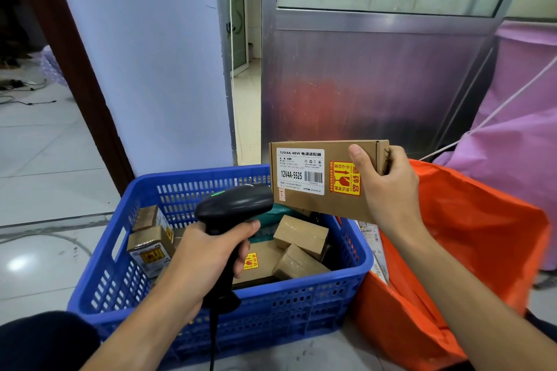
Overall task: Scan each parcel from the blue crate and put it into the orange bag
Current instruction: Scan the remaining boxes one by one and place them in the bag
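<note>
My right hand [388,187] grips a flat brown cardboard parcel [313,205] by its right end, above the far right corner of the blue crate [271,313]. Its white barcode label and a yellow fragile sticker face me. My left hand [208,253] holds a black barcode scanner [233,208] by the handle, its head just left of the parcel. Several brown parcels [298,250] lie inside the crate. The orange bag [470,250] stands open to the right of the crate, with printed packets visible at its mouth.
A metal door panel [376,84] and a white wall [144,69] rise behind the crate. A pink fabric bag [524,117] with a white cord stands at the far right. Grey tiled floor [45,159] spreads to the left, with cables farther back.
</note>
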Demonstrator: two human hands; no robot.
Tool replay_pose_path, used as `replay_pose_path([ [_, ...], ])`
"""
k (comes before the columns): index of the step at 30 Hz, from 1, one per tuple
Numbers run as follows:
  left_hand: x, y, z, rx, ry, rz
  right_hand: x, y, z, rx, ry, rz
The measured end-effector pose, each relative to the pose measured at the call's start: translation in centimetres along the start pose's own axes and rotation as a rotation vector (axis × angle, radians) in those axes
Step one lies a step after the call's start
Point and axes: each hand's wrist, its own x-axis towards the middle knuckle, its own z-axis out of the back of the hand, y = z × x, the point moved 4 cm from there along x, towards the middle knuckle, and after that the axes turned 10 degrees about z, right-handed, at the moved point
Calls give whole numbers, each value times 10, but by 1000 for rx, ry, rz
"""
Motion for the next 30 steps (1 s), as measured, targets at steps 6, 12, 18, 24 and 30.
replay_pose_path([
  [6, 1, 0, 0, 8, -4, -5, 0, 1, -1, -2, 18, 11],
  [12, 1, 0, 0, -2, -10, -6, -1, -1, -1, -3, 21, 22],
  [18, 2, 2, 1, -13, -5, -2, -2, -1, 0, -13, 35, 33],
  [24, 3, 4, 4, -5, -5, 1, -4, -8, 12, -61, 56, 47],
  [30, 4, 8, 2, -6, -14, 17, -4, -20, 37, -262, 115, 87],
])
